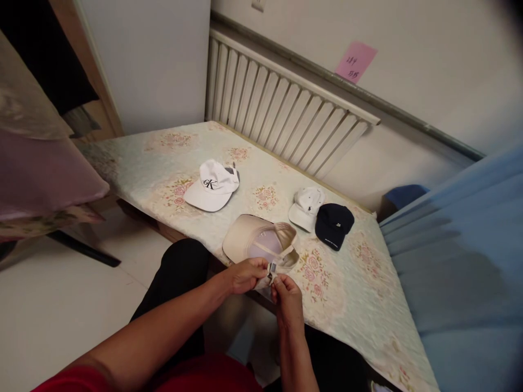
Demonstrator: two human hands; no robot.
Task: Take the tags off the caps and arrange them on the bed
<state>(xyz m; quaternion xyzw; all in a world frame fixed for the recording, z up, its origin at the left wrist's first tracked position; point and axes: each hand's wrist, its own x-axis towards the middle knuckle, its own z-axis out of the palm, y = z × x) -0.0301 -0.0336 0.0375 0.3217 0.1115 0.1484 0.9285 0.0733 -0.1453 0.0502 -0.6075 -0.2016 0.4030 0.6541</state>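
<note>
A beige baseball cap [239,239] lies with its open underside facing up at the near edge of the table, its brim to the left. Just in front of it, at the cap's back side, a small metal buckle [272,267] shows between my hands. My left hand [248,274] pinches the strap by the buckle from the left. From the right, my right hand [288,294] has thumb and fingers closed on the strap's other part. My fingers partly cover the strap, so how it runs through the buckle cannot be made out.
A white cap with black letters [214,185] sits at the table's left. Farther right, a smaller white cap [306,208] touches a dark navy cap [335,224]. The flowered tablecloth [265,174] reaches a radiator [281,103]; a blue curtain [457,261] hangs at right.
</note>
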